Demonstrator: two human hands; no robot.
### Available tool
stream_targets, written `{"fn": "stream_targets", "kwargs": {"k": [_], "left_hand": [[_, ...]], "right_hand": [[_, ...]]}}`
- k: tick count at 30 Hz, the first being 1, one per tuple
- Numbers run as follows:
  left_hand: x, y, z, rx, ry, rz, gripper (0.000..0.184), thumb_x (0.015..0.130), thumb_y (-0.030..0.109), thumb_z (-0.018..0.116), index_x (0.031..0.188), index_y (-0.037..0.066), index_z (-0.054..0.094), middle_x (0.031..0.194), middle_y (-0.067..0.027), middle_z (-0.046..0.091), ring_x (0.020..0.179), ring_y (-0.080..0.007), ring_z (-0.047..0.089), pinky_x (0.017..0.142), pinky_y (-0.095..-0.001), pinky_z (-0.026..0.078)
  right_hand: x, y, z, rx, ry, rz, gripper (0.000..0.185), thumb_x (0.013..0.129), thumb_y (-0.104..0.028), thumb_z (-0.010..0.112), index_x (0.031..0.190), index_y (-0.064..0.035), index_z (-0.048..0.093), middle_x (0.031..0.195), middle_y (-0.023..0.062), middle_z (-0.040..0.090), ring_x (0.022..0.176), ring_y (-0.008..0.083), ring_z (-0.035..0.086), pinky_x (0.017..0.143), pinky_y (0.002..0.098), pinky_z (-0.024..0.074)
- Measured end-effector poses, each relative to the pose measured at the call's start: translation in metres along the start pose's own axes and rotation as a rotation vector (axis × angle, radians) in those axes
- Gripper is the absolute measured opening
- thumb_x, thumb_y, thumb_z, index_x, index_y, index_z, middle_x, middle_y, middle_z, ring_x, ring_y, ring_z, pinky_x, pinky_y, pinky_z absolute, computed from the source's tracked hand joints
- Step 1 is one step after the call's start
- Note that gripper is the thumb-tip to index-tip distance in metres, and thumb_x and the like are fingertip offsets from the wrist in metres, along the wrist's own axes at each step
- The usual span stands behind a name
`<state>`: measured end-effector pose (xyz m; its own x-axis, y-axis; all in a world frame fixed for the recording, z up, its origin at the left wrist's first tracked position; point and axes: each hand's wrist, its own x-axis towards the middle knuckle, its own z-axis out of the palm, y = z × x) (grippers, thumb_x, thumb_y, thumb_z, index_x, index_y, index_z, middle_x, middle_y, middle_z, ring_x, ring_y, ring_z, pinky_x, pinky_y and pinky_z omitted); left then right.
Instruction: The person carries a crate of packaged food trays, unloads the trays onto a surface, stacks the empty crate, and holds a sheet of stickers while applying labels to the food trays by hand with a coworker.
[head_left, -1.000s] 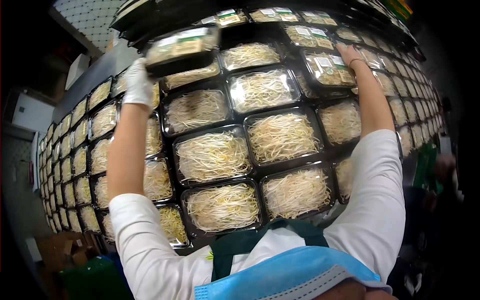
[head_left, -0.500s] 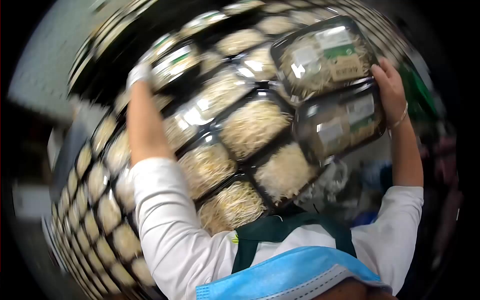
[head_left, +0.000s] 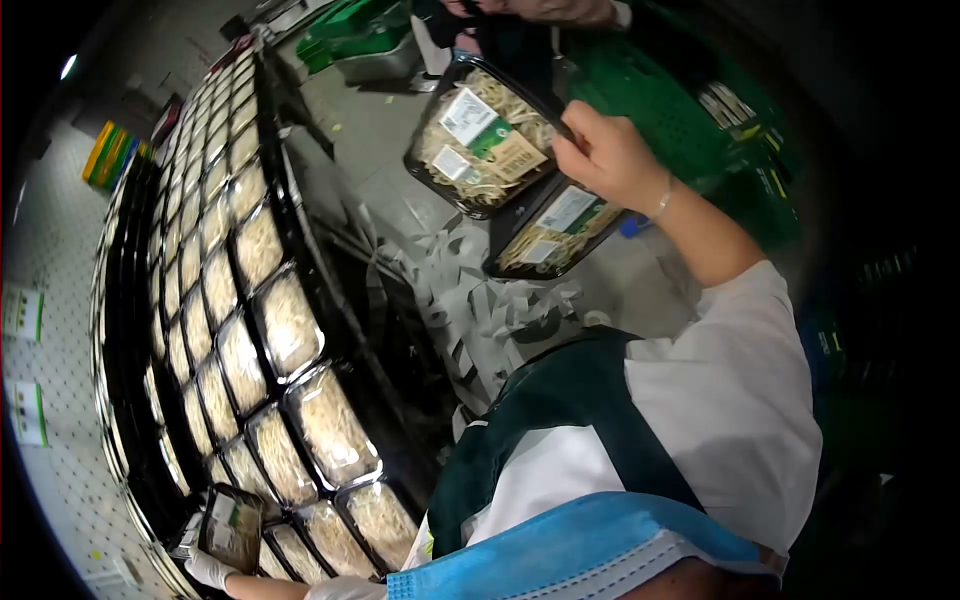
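My right hand [head_left: 610,150] grips two black trays of bean sprouts by their edges. The upper tray [head_left: 480,140] has white, green and brown labels under its film. Below it hangs the second tray [head_left: 555,230], similarly labelled and tilted. At the lower left, my white-gloved left hand [head_left: 208,570] is closed on the lower edge of another labelled tray of bean sprouts [head_left: 233,525]; part of its grip is hidden. That tray sits beside rows of film-covered sprout trays [head_left: 335,425], which show no labels on top.
Long rows of packed trays run away on the left. White strips [head_left: 490,300] lie tangled on the floor. Green crates [head_left: 690,120] stand at the right, and a grey container [head_left: 380,65] is at the back. Another person's hands [head_left: 560,10] show at the top.
My view has swung right, away from the shelf of trays. The right hand still carries its two trays, now over the floor. My left hand now appears at the lower left.
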<state>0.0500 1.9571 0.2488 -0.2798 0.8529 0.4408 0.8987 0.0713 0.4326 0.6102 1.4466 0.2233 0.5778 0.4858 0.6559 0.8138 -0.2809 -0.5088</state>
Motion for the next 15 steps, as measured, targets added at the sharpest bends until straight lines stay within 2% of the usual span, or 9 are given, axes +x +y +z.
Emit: {"fn": "stream_targets", "kwargs": {"k": [1,2,3,7,10,11,12,14,15], "left_hand": [[-0.012,0.018,-0.013,0.035,0.043,0.183,0.057,0.076,0.044,0.050,0.102,-0.007,0.053,0.091,-0.0193,0.059,0.075,-0.0285,0.057,0.061,-0.0371,0.045],[-0.021,0.039,-0.024,0.358,0.027,0.221,0.054,0.080,0.043,0.047,0.106,-0.005,0.051,0.093,-0.0198,0.058,0.077,-0.0296,0.056,0.065,-0.0347,0.045],[-0.039,0.059,-0.034,0.317,0.072,0.238,0.054,0.080,0.042,0.047,0.107,-0.004,0.050,0.094,-0.0198,0.057,0.077,-0.0298,0.056,0.067,-0.0343,0.045],[-0.128,0.141,-0.059,-0.030,0.080,0.252,0.054,0.082,0.042,0.046,0.110,-0.004,0.049,0.098,-0.0202,0.056,0.081,-0.0304,0.055,0.072,-0.0328,0.044],[-0.215,0.205,-0.069,-0.204,-0.027,0.271,0.053,0.083,0.042,0.044,0.112,-0.003,0.047,0.101,-0.0205,0.055,0.084,-0.0309,0.055,0.077,-0.0316,0.043],[-0.231,0.213,-0.058,-0.026,0.216,0.679,0.052,0.086,0.040,0.041,0.116,-0.002,0.044,0.106,-0.0206,0.052,0.088,-0.0312,0.053,0.080,-0.0315,0.041],[-0.319,0.274,-0.074,-0.087,0.078,0.378,0.051,0.086,0.039,0.042,0.116,-0.002,0.043,0.107,-0.0208,0.052,0.092,-0.0312,0.052,0.082,-0.0309,0.040],[-0.396,0.327,-0.073,0.091,0.133,0.662,0.050,0.084,0.042,0.043,0.105,-0.002,0.052,0.103,-0.0189,0.054,0.089,-0.0315,0.054,0.076,-0.0346,0.044],[-0.426,0.349,-0.064,-0.035,0.059,0.671,0.047,0.084,0.039,0.045,0.105,-0.003,0.052,0.104,-0.0175,0.055,0.088,-0.0293,0.055,0.076,-0.0360,0.044]], "right_hand": [[-0.007,0.016,-0.021,-0.054,0.031,0.032,0.013,0.076,-0.010,0.055,0.074,-0.0020,0.045,0.052,0.0085,0.044,0.045,0.0114,0.041,0.043,0.0261,0.0352],[-0.015,0.033,-0.045,-0.104,0.061,0.063,0.012,0.076,-0.009,0.054,0.074,-0.0020,0.045,0.053,0.0086,0.045,0.045,0.0110,0.042,0.044,0.0257,0.0359],[-0.021,0.050,-0.071,-0.151,0.084,0.110,0.013,0.075,-0.013,0.054,0.073,-0.0039,0.045,0.053,0.0130,0.047,0.043,0.0242,0.048,0.042,0.0318,0.0374],[-0.041,0.130,-0.195,-0.379,0.168,0.283,0.017,0.077,-0.016,0.053,0.072,-0.0027,0.043,0.053,0.0107,0.040,0.045,0.0146,0.038,0.045,0.0284,0.0345],[-0.030,0.217,-0.304,-0.593,0.006,0.268,0.019,0.083,-0.019,0.048,0.076,-0.0022,0.044,0.057,0.0120,0.041,0.049,0.0182,0.039,0.047,0.0294,0.0339],[-0.016,0.251,-0.331,-0.648,-0.026,0.150,0.019,0.083,-0.018,0.048,0.075,-0.0021,0.043,0.056,0.0116,0.039,0.048,0.0179,0.038,0.048,0.0296,0.0345],[-0.006,0.285,-0.353,-0.692,-0.069,0.042,0.018,0.082,-0.017,0.049,0.075,-0.0021,0.041,0.056,0.0111,0.038,0.047,0.0176,0.037,0.048,0.0297,0.0351],[0.018,0.360,-0.384,-0.802,-0.180,-0.016,0.018,0.082,-0.020,0.047,0.079,-0.0028,0.042,0.060,0.0161,0.043,0.053,0.0309,0.046,0.050,0.0353,0.0379],[0.025,0.390,-0.393,-0.911,-0.226,-0.040,0.020,0.082,-0.022,0.046,0.080,-0.0032,0.043,0.064,0.0169,0.047,0.061,0.0348,0.049,0.052,0.0397,0.0390]]}}
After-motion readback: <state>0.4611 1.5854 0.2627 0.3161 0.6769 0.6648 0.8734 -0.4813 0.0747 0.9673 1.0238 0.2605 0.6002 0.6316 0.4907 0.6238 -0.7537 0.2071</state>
